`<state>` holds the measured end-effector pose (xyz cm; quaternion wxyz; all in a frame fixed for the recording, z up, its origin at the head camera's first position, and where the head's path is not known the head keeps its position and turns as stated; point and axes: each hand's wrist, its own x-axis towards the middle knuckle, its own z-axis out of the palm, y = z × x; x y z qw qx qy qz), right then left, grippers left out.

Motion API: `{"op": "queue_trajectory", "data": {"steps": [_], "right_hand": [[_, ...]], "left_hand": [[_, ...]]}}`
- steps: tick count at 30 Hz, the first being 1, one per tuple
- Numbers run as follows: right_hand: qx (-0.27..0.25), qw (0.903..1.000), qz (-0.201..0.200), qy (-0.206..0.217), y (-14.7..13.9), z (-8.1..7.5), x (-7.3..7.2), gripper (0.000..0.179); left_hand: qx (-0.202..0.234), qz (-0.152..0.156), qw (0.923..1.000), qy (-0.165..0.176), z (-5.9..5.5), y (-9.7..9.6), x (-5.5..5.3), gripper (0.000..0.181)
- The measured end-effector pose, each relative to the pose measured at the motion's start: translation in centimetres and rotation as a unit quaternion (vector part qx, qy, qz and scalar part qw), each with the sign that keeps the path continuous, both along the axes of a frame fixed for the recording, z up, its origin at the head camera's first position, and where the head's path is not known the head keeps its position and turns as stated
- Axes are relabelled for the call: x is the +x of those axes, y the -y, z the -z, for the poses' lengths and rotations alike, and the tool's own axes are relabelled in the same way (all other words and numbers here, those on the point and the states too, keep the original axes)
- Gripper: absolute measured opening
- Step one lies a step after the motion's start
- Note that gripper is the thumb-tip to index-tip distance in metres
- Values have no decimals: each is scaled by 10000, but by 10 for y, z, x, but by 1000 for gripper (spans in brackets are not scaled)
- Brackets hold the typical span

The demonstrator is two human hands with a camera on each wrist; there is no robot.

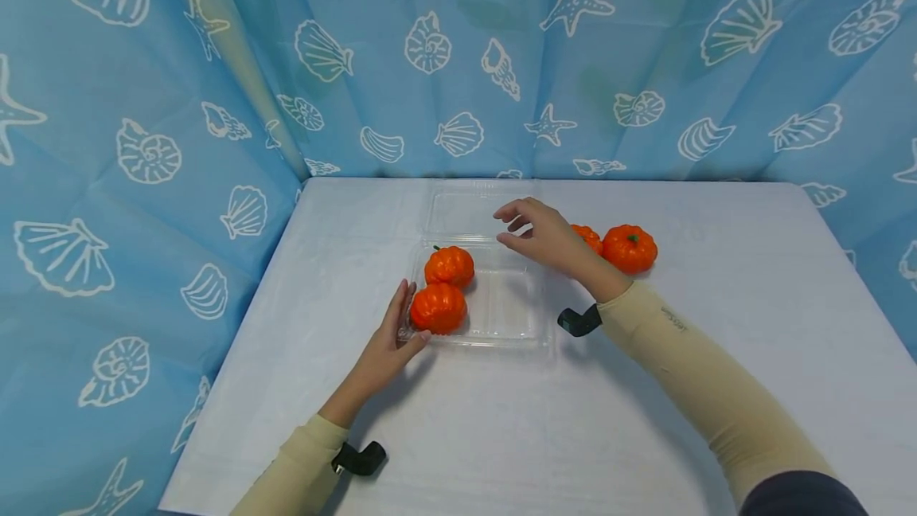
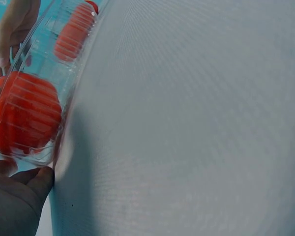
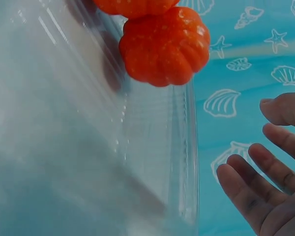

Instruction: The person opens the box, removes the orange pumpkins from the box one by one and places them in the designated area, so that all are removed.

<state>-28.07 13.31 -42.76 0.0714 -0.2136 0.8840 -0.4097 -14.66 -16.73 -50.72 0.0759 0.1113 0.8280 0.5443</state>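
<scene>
A clear plastic clamshell box (image 1: 501,305) lies on the table with its lid (image 1: 458,209) folded back at the far side. Two orange pumpkins sit in its left half: the far pumpkin (image 1: 449,267) shows a green stem, and the near pumpkin (image 1: 438,309) is by the front left corner. My left hand (image 1: 387,341) holds the box at that corner, thumb at the front edge and fingers along the left wall. Above the right part of the box, near the lid hinge, my right hand (image 1: 540,236) hovers with loosely bent fingers, holding nothing.
To the right of the box, another pumpkin (image 1: 630,249) stands on the white table. A further pumpkin (image 1: 587,238) beside it is partly hidden by my right hand and wrist. A blue shell-print curtain (image 1: 430,102) hangs behind the table and along its left.
</scene>
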Motion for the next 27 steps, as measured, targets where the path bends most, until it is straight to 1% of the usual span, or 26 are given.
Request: {"op": "queue_trajectory", "data": {"steps": [5, 10, 13, 18, 27], "right_hand": [[9, 10000, -33, 91, 10, 3, -5, 38], [-59, 9996, -185, 205, 22, 6, -8, 36], [24, 9994, -280, 221, 30, 10, -8, 37], [164, 9990, -371, 206, 43, 15, -7, 38], [412, 9973, -577, 184, 63, 13, -5, 44]], "left_hand": [[49, 2, 10000, -7, -2, -1, 0, 90], [75, 8, 10000, -5, -3, -1, 0, 90], [34, -1, 10000, -1, -3, -1, 0, 90], [-31, -12, 10000, 37, -2, -2, 1, 90], [-27, -5, 10000, 79, -3, -3, 0, 90]]}}
